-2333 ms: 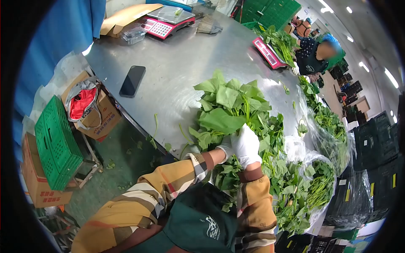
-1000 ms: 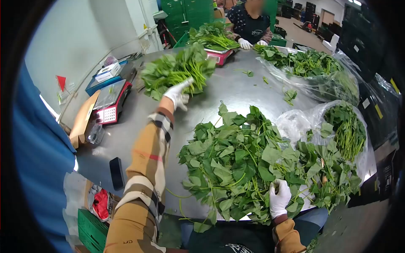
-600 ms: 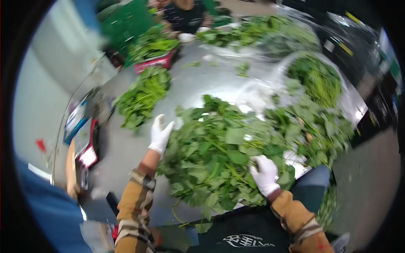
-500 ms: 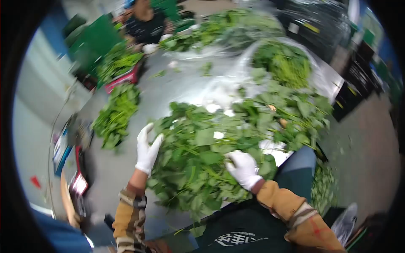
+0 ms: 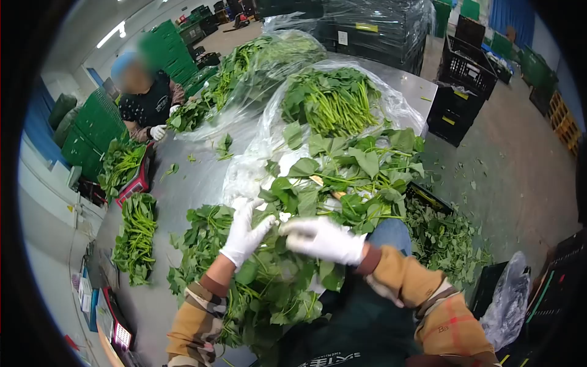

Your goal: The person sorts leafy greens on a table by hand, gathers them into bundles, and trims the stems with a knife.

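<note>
Both my hands wear white gloves and hover close together over a loose heap of leafy green stems [image 5: 260,281] on the metal table. My left hand [image 5: 246,231] is open, its fingers and thumb spread apart above the leaves. Just right of it, my right hand [image 5: 327,238] points left, its fingertips smeared by motion, so I cannot make out whether they pinch anything. Beyond my hands lies another spread of leafy stems [image 5: 361,165]. A large bundle of greens [image 5: 333,101] sits in clear plastic film behind it.
A person [image 5: 147,98] in white gloves stands across the metal table [image 5: 189,177]. On the left, one bunch of greens [image 5: 137,235] lies near a red scale [image 5: 136,177] carrying another. Black crates [image 5: 455,92] stand at the right; fallen leaves [image 5: 446,238] lie beside my leg.
My view has tilted up and shifted right. My hands, earlier apart on either side of the heap, have come together above it.
</note>
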The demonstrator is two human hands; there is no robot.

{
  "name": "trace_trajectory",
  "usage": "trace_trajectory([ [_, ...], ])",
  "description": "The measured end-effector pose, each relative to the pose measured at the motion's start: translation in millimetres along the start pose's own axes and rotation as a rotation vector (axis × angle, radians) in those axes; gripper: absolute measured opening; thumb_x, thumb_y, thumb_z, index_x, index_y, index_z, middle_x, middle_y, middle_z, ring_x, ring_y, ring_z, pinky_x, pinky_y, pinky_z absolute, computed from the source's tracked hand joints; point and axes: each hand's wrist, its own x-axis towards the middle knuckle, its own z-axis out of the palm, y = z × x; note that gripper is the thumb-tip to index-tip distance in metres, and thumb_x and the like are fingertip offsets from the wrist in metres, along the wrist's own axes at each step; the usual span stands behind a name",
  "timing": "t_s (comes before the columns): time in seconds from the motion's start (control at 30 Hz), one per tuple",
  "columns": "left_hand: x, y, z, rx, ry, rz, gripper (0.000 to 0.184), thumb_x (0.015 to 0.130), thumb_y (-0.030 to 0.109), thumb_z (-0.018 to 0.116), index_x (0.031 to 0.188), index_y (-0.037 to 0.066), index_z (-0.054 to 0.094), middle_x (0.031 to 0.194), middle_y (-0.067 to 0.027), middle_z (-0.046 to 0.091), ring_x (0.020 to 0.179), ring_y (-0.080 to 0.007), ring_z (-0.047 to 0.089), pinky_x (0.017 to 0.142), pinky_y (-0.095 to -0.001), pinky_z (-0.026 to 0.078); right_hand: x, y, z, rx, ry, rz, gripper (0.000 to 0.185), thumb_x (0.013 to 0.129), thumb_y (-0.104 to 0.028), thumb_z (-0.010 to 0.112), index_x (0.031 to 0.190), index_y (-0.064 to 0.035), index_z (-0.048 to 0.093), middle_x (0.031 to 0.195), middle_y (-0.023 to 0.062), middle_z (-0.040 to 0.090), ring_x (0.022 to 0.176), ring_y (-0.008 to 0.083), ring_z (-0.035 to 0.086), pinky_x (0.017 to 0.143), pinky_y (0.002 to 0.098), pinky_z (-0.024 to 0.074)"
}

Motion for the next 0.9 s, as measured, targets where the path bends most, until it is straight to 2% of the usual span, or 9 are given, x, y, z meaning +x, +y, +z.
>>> trace_trajectory([
  [0.03, 17, 0, -1, -0.051, -0.016, 0.04, 0.047, 0.082, 0.026, 0.07, 0.119, 0.001, 0.055, 0.113, -0.0157, 0.058, 0.109, -0.0295, 0.051, 0.1, -0.0389, 0.036, 7, -3, -31, 0.115, 0.095, 0.147, 0.028, 0.089, -0.022, 0.06, 0.112, -0.0058, 0.063, 0.085, 0.0045, 0.064, 0.076, 0.0126, 0.059, 0.072, 0.0293, 0.0503],
  [0.07, 34, 16, -6, -0.124, -0.108, -0.046, 0.046, 0.085, 0.025, 0.067, 0.12, -0.001, 0.053, 0.109, -0.0141, 0.057, 0.101, -0.0251, 0.054, 0.093, -0.0362, 0.042, 16, 12, -63, 0.062, 0.217, 0.047, 0.026, 0.089, -0.02, 0.059, 0.111, -0.0055, 0.063, 0.088, 0.0023, 0.063, 0.077, 0.0105, 0.058, 0.072, 0.0275, 0.0503],
  [0.17, 91, 13, 2, -0.19, -0.096, -0.075, 0.052, 0.092, 0.03, 0.061, 0.127, -0.005, 0.044, 0.114, -0.0114, 0.057, 0.101, -0.0132, 0.054, 0.084, -0.0299, 0.047, 46, 51, -167, -0.138, 0.623, 0.148, 0.04, 0.084, -0.025, 0.064, 0.115, 0.0011, 0.06, 0.107, 0.0169, 0.066, 0.099, 0.0222, 0.063, 0.088, 0.0319, 0.0483],
  [0.23, 142, 27, 4, -0.332, -0.208, -0.378, 0.058, 0.09, 0.035, 0.063, 0.131, -0.002, 0.044, 0.124, -0.0108, 0.054, 0.114, -0.0202, 0.052, 0.096, -0.0328, 0.043, 68, 99, -224, -0.208, 0.76, 0.166, 0.048, 0.082, -0.03, 0.066, 0.117, 0.0027, 0.059, 0.111, 0.02, 0.064, 0.103, 0.0267, 0.062, 0.09, 0.034, 0.0475],
  [0.37, 236, 11, 36, -0.802, -0.159, -0.654, 0.065, 0.089, 0.039, 0.063, 0.136, 0.002, 0.038, 0.132, -0.0184, 0.046, 0.122, -0.0334, 0.046, 0.104, -0.0408, 0.039, 103, 144, -280, -0.418, 0.767, 0.328, 0.065, 0.08, -0.042, 0.067, 0.123, 0.0052, 0.055, 0.119, 0.0248, 0.059, 0.113, 0.0333, 0.057, 0.096, 0.0377, 0.0433],
  [0.47, 286, 9, 69, -0.807, -0.201, -0.732, 0.065, 0.087, 0.037, 0.066, 0.135, 0.003, 0.039, 0.134, -0.0211, 0.043, 0.125, -0.0357, 0.043, 0.107, -0.043, 0.037, 130, 164, -301, -0.414, 0.784, 0.405, 0.077, 0.079, -0.051, 0.065, 0.127, 0.0064, 0.05, 0.124, 0.0256, 0.056, 0.118, 0.035, 0.053, 0.099, 0.0385, 0.0402],
  [0.63, 319, 16, 104, -1.038, -0.211, -0.643, 0.05, 0.085, 0.024, 0.071, 0.126, 0.005, 0.05, 0.125, -0.015, 0.053, 0.117, -0.0292, 0.051, 0.102, -0.0427, 0.043, 153, 176, -327, -0.175, 0.578, 0.563, 0.089, 0.076, -0.063, 0.065, 0.122, 0.0118, 0.053, 0.119, 0.0246, 0.059, 0.108, 0.0285, 0.059, 0.092, 0.0334, 0.0449],
  [0.77, 341, 6, 120, -1.236, -0.243, -0.685, 0.037, 0.087, 0.02, 0.069, 0.119, 0.007, 0.055, 0.117, -0.0111, 0.061, 0.104, -0.0257, 0.062, 0.093, -0.0463, 0.05, 166, 172, -336, -0.291, 0.402, 0.686, 0.086, 0.074, -0.064, 0.068, 0.116, 0.0107, 0.058, 0.111, 0.0197, 0.064, 0.099, 0.0248, 0.062, 0.087, 0.0338, 0.0471],
  [0.9, 352, 6, 132, -1.202, -0.342, -0.718, 0.04, 0.087, 0.029, 0.067, 0.119, 0.007, 0.056, 0.113, -0.0114, 0.065, 0.103, -0.026, 0.064, 0.091, -0.0471, 0.051, 173, 183, -329, 0.225, 0.379, 0.614, 0.072, 0.074, -0.052, 0.075, 0.114, 0.006, 0.061, 0.113, 0.0145, 0.064, 0.099, 0.0204, 0.063, 0.086, 0.0321, 0.0491],
])
